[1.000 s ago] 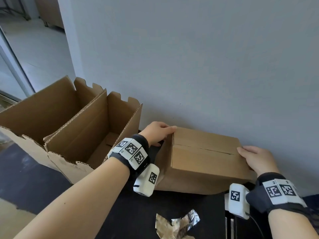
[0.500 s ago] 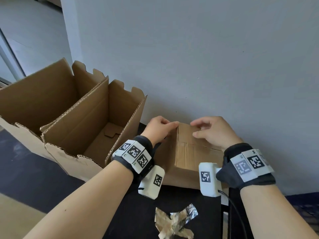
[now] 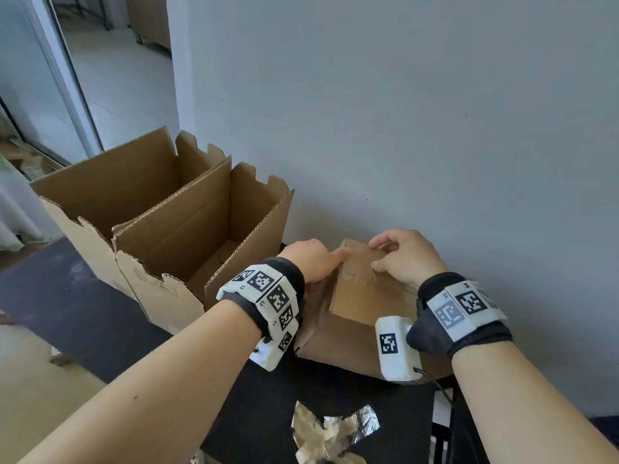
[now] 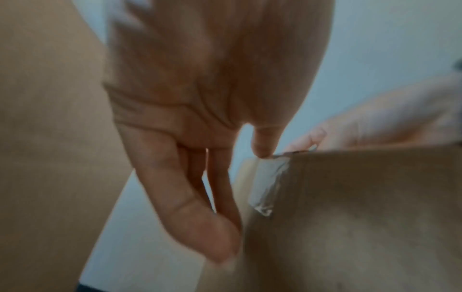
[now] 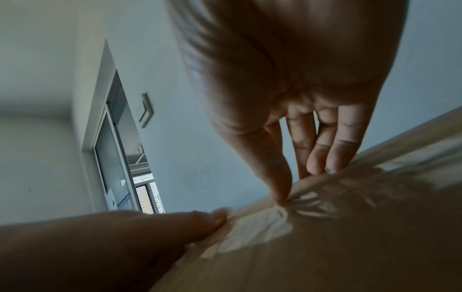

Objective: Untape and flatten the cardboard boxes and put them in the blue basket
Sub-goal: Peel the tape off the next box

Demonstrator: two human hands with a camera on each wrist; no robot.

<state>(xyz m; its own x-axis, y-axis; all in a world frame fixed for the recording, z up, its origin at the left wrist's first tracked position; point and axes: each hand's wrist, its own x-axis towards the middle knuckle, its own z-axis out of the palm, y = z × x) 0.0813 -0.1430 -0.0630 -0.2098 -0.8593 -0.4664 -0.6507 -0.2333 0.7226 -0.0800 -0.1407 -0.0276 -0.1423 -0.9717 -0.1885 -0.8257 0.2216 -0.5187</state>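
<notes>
A closed brown cardboard box lies on the black table against the grey wall. My left hand braces its left end. In the left wrist view that hand has straight fingers flat on the side and the thumb on the top edge, beside clear tape folded over that edge. My right hand sits curled on the box top near the left end. The right wrist view shows my right hand with thumb and fingertips pinching wrinkled tape on the top seam. No blue basket is in view.
Two tall open cardboard boxes stand left of the closed box, touching each other. A crumpled wad of peeled tape lies on the black table near the front edge. The wall runs right behind the boxes.
My right hand has left the box's right end and come to the top near the left end, where it now pinches the tape. The left hand has stayed at the left edge.
</notes>
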